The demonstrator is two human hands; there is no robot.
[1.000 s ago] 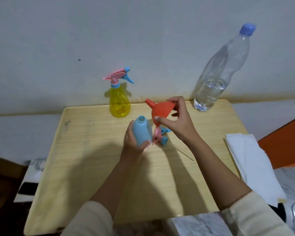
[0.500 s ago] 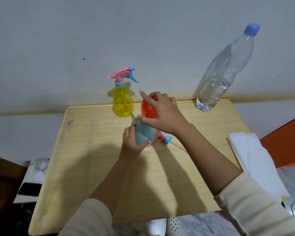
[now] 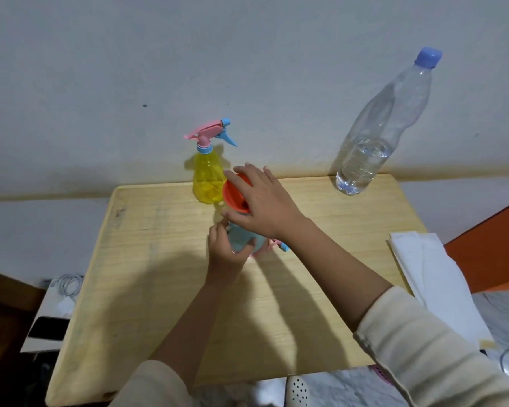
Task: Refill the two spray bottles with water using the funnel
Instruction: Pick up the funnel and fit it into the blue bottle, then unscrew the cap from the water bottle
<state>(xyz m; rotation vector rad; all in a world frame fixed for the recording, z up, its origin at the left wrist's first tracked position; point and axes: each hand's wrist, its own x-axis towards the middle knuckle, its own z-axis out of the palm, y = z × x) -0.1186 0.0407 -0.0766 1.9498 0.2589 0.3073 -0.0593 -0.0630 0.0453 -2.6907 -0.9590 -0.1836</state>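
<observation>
A light blue spray bottle [image 3: 241, 240] stands without its head at the middle of the wooden table [image 3: 159, 289]; my left hand [image 3: 225, 254] grips its body. An orange funnel [image 3: 234, 193] sits in its neck. My right hand [image 3: 262, 201] lies over the funnel with fingers spread and fairly straight, index along the far rim, thumb at the near rim. The removed pink and blue spray head [image 3: 278, 245] lies on the table just right of the bottle, mostly hidden by my right wrist. A yellow spray bottle [image 3: 206, 183] with its head on stands behind. A clear water bottle [image 3: 365, 160], capped, stands at the back right.
A folded white cloth [image 3: 438, 283] lies off the table's right edge. Left of the table a low white surface holds cables [image 3: 66, 286] and a dark phone [image 3: 46, 327]. The wall runs close behind the table.
My right hand brought the funnel from mid-air to the blue bottle's neck and set it in, then its fingers spread out. My left hand has kept hold of the bottle.
</observation>
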